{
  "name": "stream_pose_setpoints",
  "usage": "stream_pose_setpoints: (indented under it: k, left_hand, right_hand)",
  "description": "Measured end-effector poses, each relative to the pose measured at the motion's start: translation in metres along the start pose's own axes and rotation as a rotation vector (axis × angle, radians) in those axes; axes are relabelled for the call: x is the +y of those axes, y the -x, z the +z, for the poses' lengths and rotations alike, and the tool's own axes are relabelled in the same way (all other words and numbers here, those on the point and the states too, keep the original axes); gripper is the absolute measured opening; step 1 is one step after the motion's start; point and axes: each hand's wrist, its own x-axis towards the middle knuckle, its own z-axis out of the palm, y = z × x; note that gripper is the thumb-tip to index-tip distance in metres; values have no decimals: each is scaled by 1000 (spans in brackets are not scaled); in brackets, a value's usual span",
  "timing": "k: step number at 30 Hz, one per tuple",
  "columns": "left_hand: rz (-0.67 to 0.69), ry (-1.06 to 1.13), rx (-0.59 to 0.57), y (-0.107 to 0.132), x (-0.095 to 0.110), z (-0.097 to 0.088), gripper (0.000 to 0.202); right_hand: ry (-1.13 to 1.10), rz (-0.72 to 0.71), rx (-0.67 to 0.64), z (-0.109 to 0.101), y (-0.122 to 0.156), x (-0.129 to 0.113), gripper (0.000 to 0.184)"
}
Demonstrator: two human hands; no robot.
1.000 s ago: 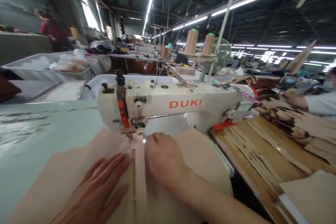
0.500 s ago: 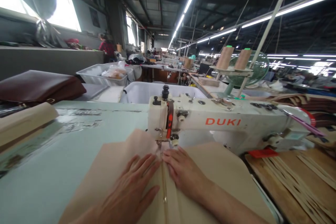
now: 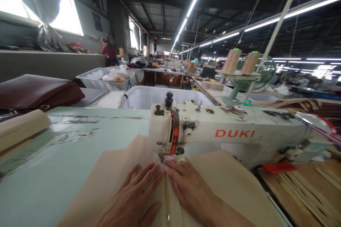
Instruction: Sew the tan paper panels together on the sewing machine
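A beige sheet of material [image 3: 112, 177] lies flat on the pale green table under the head of a white DUKI sewing machine [image 3: 226, 131]. My left hand [image 3: 133, 198] lies flat on the sheet with fingers spread, just left of a narrow strip [image 3: 167, 198] that runs toward the needle [image 3: 161, 158]. My right hand [image 3: 186, 184] rests flat on the sheet to the right of that strip, fingertips close to the presser foot. Neither hand grips anything.
Brown bag [image 3: 37, 90] and a beige roll [image 3: 21, 127] at the left. White bins [image 3: 106, 78] behind the machine. Two thread cones [image 3: 239, 62] and a green fan [image 3: 255, 71] stand at the back right. Cut beige strips [image 3: 306, 188] lie on a wooden board at the right. A person [image 3: 108, 49] stands far off.
The view has swung left and down a little. My two hands have drawn together on either side of the strip, close to the needle.
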Motion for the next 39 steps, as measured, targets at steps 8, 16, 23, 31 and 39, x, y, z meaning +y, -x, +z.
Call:
stream_pose_setpoints:
  k: [8, 16, 23, 31, 39]
  left_hand:
    - [26, -38, -54, 4, -5, 9, 64]
    - [-76, 108, -250, 2, -4, 1, 52]
    - [-25, 113, -42, 69, 80, -45, 64]
    - [37, 16, -29, 91, 127, -48, 65]
    - [-210, 250, 14, 67, 103, -97, 44]
  right_hand:
    - [-25, 12, -5, 1, -2, 5, 42]
    - [-13, 111, 19, -31, 6, -26, 42]
    - [-264, 501, -209, -38, 134, -108, 29]
    - [-1170, 703, -185, -12, 142, -129, 57]
    - [-258, 192, 198, -56, 115, -117, 32]
